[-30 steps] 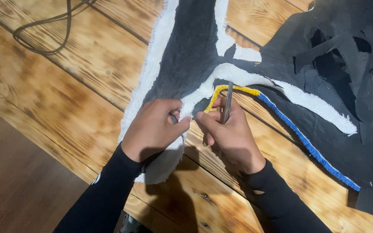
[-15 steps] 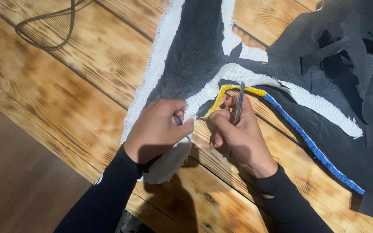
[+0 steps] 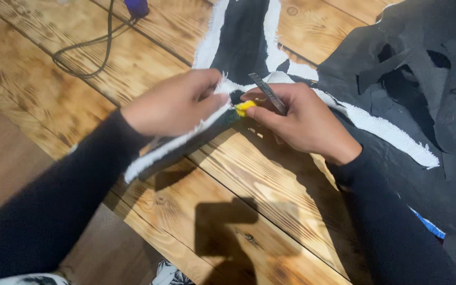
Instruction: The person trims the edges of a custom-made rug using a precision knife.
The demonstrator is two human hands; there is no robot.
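The left hand (image 3: 172, 104) pinches the frayed white edge of a black backing cloth (image 3: 241, 37) and lifts it off the wooden desk (image 3: 270, 184). Just right of it, touching, the right hand (image 3: 302, 119) grips a slim metal blade (image 3: 268, 94) and presses on the yellow tufted trim (image 3: 244, 107). A dark cable (image 3: 88, 55) lies well left of the cloth.

Counter (image 3: 270, 190): scorched wooden planks. Dark cord (image 3: 88, 58), looped, near far left corner. Heap of black fabric scraps (image 3: 428, 58), far right corner.
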